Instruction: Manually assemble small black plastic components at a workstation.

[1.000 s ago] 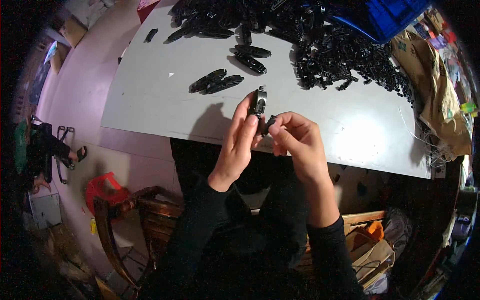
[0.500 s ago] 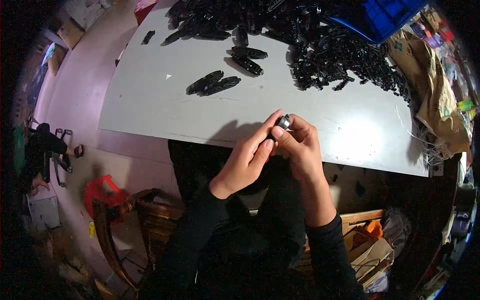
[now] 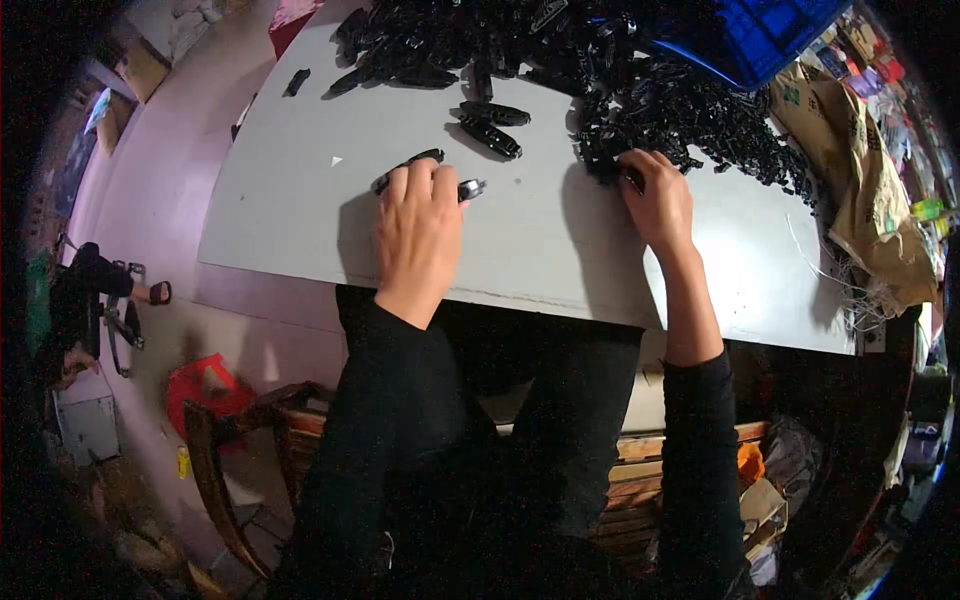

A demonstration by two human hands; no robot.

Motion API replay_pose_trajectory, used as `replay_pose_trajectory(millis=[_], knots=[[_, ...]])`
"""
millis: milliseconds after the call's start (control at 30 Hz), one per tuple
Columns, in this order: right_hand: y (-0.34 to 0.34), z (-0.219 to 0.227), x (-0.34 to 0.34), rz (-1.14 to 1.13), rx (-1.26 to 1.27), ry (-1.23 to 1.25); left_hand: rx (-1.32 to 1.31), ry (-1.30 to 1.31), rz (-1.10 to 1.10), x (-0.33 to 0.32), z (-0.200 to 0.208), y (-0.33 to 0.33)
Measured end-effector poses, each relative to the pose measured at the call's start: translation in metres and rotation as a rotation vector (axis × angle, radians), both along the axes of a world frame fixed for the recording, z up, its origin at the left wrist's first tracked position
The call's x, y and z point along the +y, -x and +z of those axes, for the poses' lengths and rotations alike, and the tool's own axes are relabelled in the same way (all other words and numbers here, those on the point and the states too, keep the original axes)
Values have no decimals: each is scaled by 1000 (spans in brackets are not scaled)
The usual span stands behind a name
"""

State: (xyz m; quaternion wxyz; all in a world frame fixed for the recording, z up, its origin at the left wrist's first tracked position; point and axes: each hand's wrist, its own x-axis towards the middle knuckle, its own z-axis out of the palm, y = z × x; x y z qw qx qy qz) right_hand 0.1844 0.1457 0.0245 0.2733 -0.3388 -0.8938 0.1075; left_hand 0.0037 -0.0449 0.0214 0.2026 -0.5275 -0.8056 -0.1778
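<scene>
My left hand (image 3: 418, 235) reaches over the left of the table, its fingers closed round a long black plastic part with a shiny end (image 3: 472, 188). Beside it lies another long black part (image 3: 428, 156), mostly hidden by the fingers. At the near edge of a heap of small black pieces (image 3: 740, 140), my right hand (image 3: 664, 205) is closed in a pinch. A small dark piece (image 3: 633, 180) shows between its thumb and fingers. Two more long black parts (image 3: 490, 137) rest side by side on the table, a little beyond my left hand.
Larger black parts (image 3: 420, 50) are heaped along the far side of the white table (image 3: 285, 190). Behind the small pieces stands a blue crate (image 3: 765, 40). A brown paper sack (image 3: 870, 190) lies at right, above tangled white string (image 3: 870, 295). Someone's foot (image 3: 158, 292) shows at far left.
My hands were together at the table's near edge around a black part. They have separated: the left moved forward and left with the long part, the right forward to the small pieces.
</scene>
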Motion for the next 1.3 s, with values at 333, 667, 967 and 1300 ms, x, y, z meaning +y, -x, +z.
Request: replay_pose_trajectory(millis=[333,667,967,1300], knots=[[-8,13,-21,18,79,-77,-1396,-277,-317,-12,4,-34],[2,25,-103,181,542,1172,-1635,-326,-436,-11,7,-54],[18,20,-125,123,814,1011,-1381,-202,-601,-19,5,-61],[-33,-1,-164,314,280,960,-1015,11,-658,-46,13,-28]])
